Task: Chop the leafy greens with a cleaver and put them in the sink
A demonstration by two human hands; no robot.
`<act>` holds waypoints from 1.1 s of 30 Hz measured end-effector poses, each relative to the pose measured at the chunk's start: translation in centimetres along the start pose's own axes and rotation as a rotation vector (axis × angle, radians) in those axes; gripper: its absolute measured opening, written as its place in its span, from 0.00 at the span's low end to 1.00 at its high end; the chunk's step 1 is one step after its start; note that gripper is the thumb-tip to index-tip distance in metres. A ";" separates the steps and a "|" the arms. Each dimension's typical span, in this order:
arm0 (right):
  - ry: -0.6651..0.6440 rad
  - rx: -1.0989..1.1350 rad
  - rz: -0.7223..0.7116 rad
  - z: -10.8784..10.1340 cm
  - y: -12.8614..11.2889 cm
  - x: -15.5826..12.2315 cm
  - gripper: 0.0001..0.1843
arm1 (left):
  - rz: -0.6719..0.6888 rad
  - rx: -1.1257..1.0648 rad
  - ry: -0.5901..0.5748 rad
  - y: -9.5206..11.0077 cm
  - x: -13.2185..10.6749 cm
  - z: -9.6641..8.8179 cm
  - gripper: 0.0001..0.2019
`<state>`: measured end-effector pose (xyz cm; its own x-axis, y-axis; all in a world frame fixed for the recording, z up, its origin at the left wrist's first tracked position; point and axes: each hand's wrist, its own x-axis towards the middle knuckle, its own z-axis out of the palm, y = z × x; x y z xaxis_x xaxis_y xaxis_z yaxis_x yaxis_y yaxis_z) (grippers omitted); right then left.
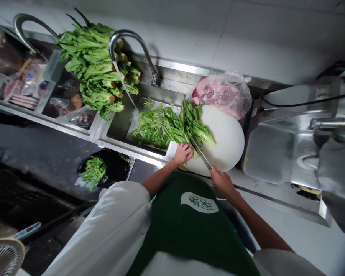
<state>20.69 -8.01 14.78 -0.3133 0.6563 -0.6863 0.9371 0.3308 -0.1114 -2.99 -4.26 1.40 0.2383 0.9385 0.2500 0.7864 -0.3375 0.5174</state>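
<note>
My right hand is wrapped round the handle of a knife. The blade points up and left, its tip end among leafy green stalks on a round white cutting board. At the board's left edge, my left hand has its fingers curled against the near side of the greens, close to the blade. Leaves trail from the board into the sink, where cut greens lie. Exactly what my left fingertips press on is partly hidden.
Water runs from a curved faucet into the sink. A large pile of stalks stands behind left. Bagged raw meat sits behind the board, and a metal slicing machine stands right. Below left is a black-lined bin with greens.
</note>
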 end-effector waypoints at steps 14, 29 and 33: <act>0.027 0.010 -0.036 -0.7 -1.2 0.0 0.13 | 0.007 -0.016 -0.002 -0.7 -1.8 -0.1 0.11; 0.049 -0.045 -0.065 0.4 -0.7 0.6 0.11 | -0.008 -0.024 0.018 -0.6 -1.8 0.3 0.11; 0.045 -0.030 -0.055 0.5 -0.3 -1.1 0.11 | -0.003 -0.022 -0.001 -0.7 -1.8 0.5 0.11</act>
<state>20.83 -9.15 15.16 -0.3712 0.6662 -0.6468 0.9136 0.3867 -0.1260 -3.67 -5.72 0.18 0.2371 0.9394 0.2475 0.7743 -0.3366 0.5359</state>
